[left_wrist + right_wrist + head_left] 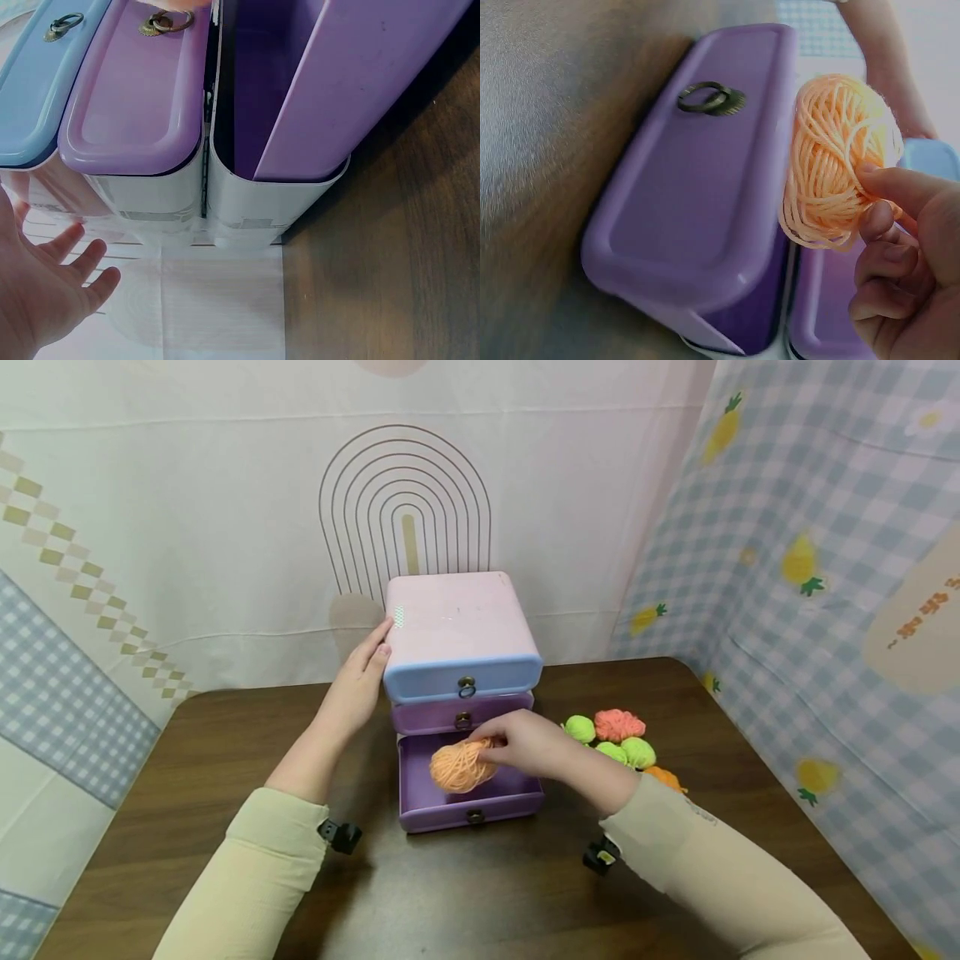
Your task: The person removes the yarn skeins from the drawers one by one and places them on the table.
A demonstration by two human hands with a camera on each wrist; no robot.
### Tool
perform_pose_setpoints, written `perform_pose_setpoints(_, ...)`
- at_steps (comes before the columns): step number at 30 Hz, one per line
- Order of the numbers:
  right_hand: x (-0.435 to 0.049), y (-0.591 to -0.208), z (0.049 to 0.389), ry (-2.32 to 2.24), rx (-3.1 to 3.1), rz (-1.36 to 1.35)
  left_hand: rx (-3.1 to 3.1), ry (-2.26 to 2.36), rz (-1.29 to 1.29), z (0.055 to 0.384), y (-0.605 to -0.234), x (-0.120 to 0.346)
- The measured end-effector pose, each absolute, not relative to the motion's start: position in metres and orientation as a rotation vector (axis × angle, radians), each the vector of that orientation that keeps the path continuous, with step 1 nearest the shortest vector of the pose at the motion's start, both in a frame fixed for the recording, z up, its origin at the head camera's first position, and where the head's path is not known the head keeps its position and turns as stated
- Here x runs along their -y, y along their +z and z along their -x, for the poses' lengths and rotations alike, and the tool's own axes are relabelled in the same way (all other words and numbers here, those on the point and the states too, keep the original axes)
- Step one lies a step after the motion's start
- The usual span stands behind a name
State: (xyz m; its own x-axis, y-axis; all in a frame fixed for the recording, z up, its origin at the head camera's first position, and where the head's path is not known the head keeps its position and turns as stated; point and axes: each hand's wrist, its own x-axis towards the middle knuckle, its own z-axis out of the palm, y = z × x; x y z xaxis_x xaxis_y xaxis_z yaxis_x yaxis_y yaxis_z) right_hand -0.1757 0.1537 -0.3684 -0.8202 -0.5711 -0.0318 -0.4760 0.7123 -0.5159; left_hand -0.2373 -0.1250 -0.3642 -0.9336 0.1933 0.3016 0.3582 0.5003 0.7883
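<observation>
A small chest of drawers [457, 618] with a pink top stands against the back wall. Its bottom purple drawer [420, 810] is pulled out, while the blue top drawer [420, 681] and the purple middle drawer [420, 718] are pushed in. My right hand [528, 743] pinches a light orange ball of yarn [457, 767] between thumb and fingers, over the pulled-out drawer. In the right wrist view the yarn ball [836, 161] overlaps the drawer's front edge. My left hand [360, 681] rests at the chest's left side, its fingers [88, 259] extended.
Right of the chest, on the dark wooden table [247, 760], lie several yarn balls: green ones [638, 752], a coral one [619, 724] and a darker orange one [664, 778] partly behind my right forearm. Patterned cloth [787, 527] hangs along the right side.
</observation>
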Motion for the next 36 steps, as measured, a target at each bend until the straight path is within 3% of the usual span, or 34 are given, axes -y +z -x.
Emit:
perform_pose_setpoints(9, -0.197, -0.356, 0.162, -0.928, -2.734, 0.665, 2.582, -1.421, 0.451, 0.236, -0.362, 0.125)
perform_pose_setpoints(18, -0.245, -0.36, 0.148, -0.986, -2.773, 0.661, 2.57, -1.422, 0.469, 0.235, -0.362, 0.126)
perform_pose_setpoints(36, -0.324, -0.415, 0.125, -0.983, -2.694, 0.341, 2.583, -1.401, 0.481, 0.236, -0.362, 0.124)
